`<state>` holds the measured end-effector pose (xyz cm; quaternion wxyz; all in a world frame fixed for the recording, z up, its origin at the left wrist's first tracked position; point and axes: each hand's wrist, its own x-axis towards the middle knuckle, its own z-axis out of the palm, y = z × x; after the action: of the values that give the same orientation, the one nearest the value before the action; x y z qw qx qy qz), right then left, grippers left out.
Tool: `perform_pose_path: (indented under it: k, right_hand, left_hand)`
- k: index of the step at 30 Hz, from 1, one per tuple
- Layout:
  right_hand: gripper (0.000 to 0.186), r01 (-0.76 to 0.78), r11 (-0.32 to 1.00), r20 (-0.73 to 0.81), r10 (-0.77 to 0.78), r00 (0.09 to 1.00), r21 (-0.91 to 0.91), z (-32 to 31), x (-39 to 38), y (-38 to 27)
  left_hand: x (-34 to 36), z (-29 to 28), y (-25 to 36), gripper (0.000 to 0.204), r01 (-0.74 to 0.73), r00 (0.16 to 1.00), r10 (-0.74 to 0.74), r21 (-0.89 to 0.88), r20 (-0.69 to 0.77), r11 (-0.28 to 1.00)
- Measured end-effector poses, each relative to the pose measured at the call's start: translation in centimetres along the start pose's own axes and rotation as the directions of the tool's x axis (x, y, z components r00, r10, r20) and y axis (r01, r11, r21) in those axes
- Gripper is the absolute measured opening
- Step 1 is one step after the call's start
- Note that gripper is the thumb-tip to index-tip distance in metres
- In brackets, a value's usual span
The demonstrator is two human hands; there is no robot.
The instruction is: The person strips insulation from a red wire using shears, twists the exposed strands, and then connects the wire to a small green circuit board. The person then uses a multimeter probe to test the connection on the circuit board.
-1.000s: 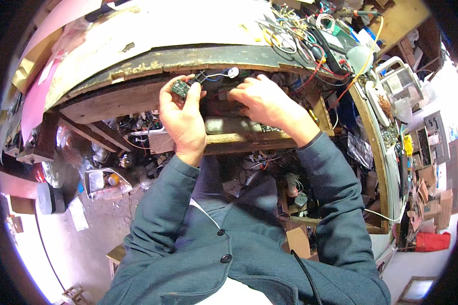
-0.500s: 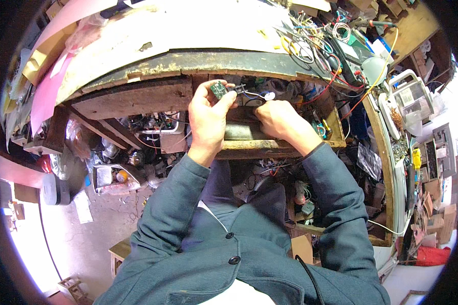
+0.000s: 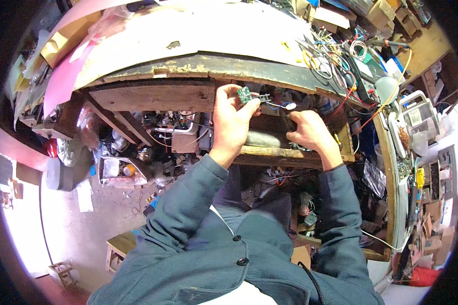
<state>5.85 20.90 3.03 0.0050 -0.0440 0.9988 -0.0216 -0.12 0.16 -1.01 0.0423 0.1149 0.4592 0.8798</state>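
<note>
The left hand [image 3: 230, 122] pinches a small green circuit board [image 3: 245, 94] at its fingertips, under the bench edge [image 3: 188, 66]. Its wires [image 3: 275, 104] trail rightward toward the right hand [image 3: 310, 133], curled lower down; its grip is hidden.

The left hand [image 3: 230, 122] now sits higher against the dark edge of the worn wooden workbench [image 3: 198, 66], lifting the small green circuit board [image 3: 245, 94] up out of the open drawer [image 3: 290, 152] — a second ago it was lower, level with the drawer front. The right hand [image 3: 310, 134] has pulled back from the board and now rests lower, to its right, near a small white part on blue wires [image 3: 289, 106].
</note>
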Motion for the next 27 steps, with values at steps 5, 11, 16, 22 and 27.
perform_pose_path:
  k: [5, 11, 16, 22, 27]
  right_hand:
    - [0.014, 0.002, 0.598, -0.270, 0.359, 0.893, 0.801, -0.1, -4.8, 2.0]
    - [0.011, 0.548, -0.290, -0.324, 0.563, 0.760, 0.785, -0.3, -5.2, -0.1]
    - [0.021, 0.476, -0.453, -0.210, 0.521, 0.827, 0.754, 0.9, -4.6, -1.1]
    - [0.021, 0.470, -0.526, -0.220, 0.468, 0.856, 0.709, 1.6, -4.2, -2.1]
    - [0.020, 0.466, -0.553, -0.232, 0.440, 0.867, 0.691, 2.0, -4.1, -1.5]
  left_hand:
    - [-0.2, 0.5, -0.3, 0.037, 0.001, 0.998, -0.006, 0.089, 0.057, 0.996]
    - [-0.2, 0.5, 0.3, 0.036, 0.056, 0.989, -0.080, 0.187, 0.123, 0.981]
    - [-0.2, 0.7, 0.2, 0.036, 0.119, 0.963, -0.160, 0.193, 0.215, 0.974]
    - [-0.4, 0.9, 0.4, 0.036, 0.116, 0.961, -0.167, 0.226, 0.222, 0.967]
    - [-0.3, 0.7, 0.0, 0.035, 0.123, 0.960, -0.171, 0.214, 0.222, 0.969]
